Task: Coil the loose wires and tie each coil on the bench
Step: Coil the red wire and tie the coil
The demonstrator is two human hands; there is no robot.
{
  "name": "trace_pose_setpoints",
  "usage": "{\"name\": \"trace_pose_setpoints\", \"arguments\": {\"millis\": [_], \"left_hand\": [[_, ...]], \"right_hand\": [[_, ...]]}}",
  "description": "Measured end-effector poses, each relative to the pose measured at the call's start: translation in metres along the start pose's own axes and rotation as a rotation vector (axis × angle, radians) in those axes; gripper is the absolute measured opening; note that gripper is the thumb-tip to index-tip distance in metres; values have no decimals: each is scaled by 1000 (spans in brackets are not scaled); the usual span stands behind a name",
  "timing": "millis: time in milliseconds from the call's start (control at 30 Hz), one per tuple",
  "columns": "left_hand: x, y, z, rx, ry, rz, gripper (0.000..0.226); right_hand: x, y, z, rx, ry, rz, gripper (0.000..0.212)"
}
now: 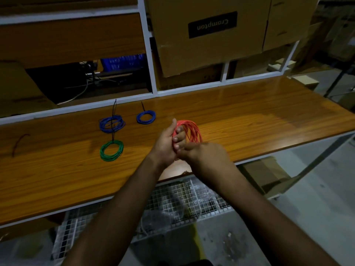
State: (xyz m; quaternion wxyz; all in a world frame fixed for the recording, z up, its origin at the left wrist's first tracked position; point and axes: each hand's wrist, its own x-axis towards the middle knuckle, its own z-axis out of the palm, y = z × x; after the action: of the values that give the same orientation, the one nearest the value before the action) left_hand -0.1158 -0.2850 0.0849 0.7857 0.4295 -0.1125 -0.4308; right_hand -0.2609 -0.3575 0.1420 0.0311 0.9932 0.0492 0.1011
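A red wire coil (192, 132) stands upright above the bench's front edge, wound round the fingers of my left hand (167, 145), which grips it. My right hand (206, 153) sits just right of and below the left, its fingers curled at the coil's lower part; what it pinches is hidden. On the wooden bench (249, 120) lie tied coils: a large blue coil (112, 124) with a black tie, a small blue coil (146, 117) with a black tie, and a green coil (111, 150) nearer to me.
A short dark wire piece (18, 144) lies at the bench's left. Cardboard boxes (207, 35) and a white shelf frame (151, 77) stand behind the bench. A wire-mesh basket (172, 204) sits below the front edge.
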Motion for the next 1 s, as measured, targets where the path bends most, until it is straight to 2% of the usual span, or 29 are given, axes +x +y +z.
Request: {"name": "trace_pose_setpoints", "arguments": {"millis": [67, 133, 200, 267, 333, 433, 500, 633, 733, 800, 900, 1000], "left_hand": [[-7, -9, 5, 161, 39, -6, 58], [-13, -15, 11, 246, 44, 11, 51], [-17, -18, 17, 218, 13, 24, 37], [-20, -16, 18, 141, -33, -11, 34], [-23, -13, 18, 59, -104, -75, 42], [-27, -11, 17, -32, -228, -170, 41], [-28, -10, 16, -37, -274, -201, 41], [-29, -8, 10, -84, -320, -229, 43], [-30, -3, 6, -200, -296, -189, 45], [-29, 4, 3, -276, -240, -108, 45], [-26, 15, -1, -332, -161, -2, 44], [-22, 13, 0, -309, -95, 25, 43]], "right_hand": [[6, 10, -7, -37, 120, -27, 28], [13, 23, -5, -34, 204, -29, 31], [19, 33, -3, 9, 284, -2, 21], [22, 43, -2, 43, 381, 52, 14], [24, 53, 1, 62, 410, 127, 26], [25, 63, 8, 188, 380, 288, 44], [24, 68, 14, 395, 361, 362, 50], [15, 82, 32, 907, 228, 345, 37], [-5, 94, 48, 1124, 161, 382, 22], [-22, 98, 65, 1219, 97, 464, 22], [-41, 89, 85, 1118, -27, 584, 34], [-45, 60, 84, 711, -243, 578, 54]]}}
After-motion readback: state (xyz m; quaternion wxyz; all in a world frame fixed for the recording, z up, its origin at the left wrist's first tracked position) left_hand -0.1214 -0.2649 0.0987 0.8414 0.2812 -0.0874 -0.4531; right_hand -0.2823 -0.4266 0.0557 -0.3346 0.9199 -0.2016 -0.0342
